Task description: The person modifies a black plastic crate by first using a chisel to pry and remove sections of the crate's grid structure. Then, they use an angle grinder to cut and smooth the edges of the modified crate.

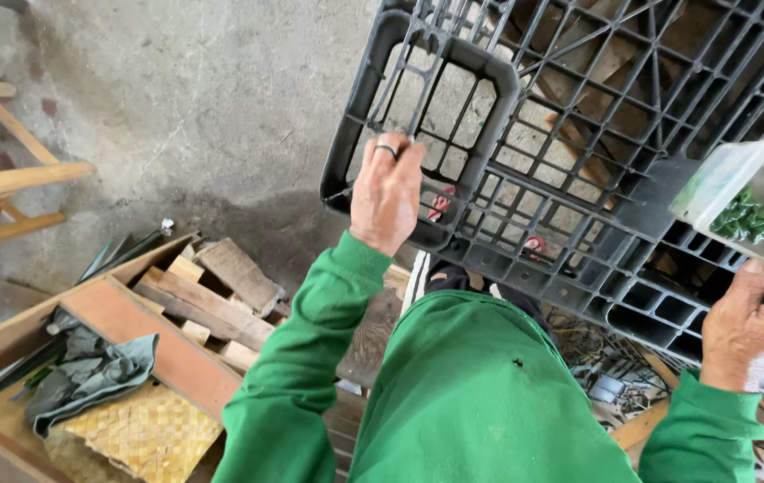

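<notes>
Head view: left hand (386, 192) grips one black pallet (579, 134); right hand (753, 326) holds one tub (731, 179)

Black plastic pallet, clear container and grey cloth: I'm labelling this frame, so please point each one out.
black plastic pallet (579, 179), head view, on its grid ribs.
clear container (740, 183), head view, on its near side wall.
grey cloth (96, 371), head view, on its crumpled middle.
</notes>
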